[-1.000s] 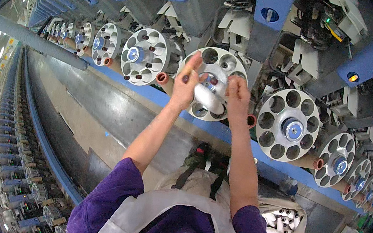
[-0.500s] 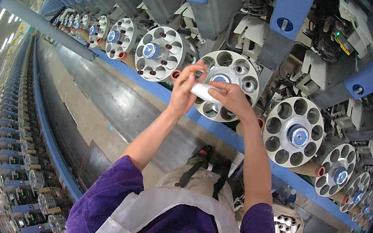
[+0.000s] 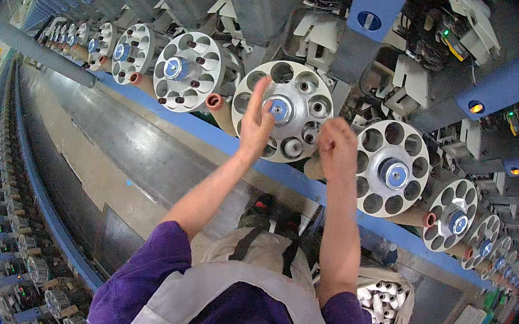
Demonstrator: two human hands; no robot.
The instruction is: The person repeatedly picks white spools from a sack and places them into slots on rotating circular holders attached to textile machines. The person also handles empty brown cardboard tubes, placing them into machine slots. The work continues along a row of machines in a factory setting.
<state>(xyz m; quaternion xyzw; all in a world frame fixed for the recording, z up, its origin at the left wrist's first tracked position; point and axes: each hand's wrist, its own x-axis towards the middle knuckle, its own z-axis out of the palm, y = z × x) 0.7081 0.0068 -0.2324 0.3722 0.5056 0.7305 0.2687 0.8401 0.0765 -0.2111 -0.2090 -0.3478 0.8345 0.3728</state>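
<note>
In front of me stands a round bobbin magazine, a pale disc with a ring of holes around a blue-capped hub. Several holes on its right and lower side hold white yarn bobbins, one a white bobbin in a bottom hole. My left hand is raised over the disc's left part, fingers straight and thumb apart, holding nothing. At the disc's right edge, my right hand is slightly blurred, its fingers curled together; whatever they may hold cannot be made out.
An empty-holed magazine stands to the right; another magazine with dark-tipped tubes is left. A brown tube juts out between discs. A blue rail runs below them. A sack of white bobbins sits at lower right.
The white bobbin held between both hands is out of them; one now shows in a bottom hole. My hands have moved apart, the right one to the disc's right edge. The view has shifted right.
</note>
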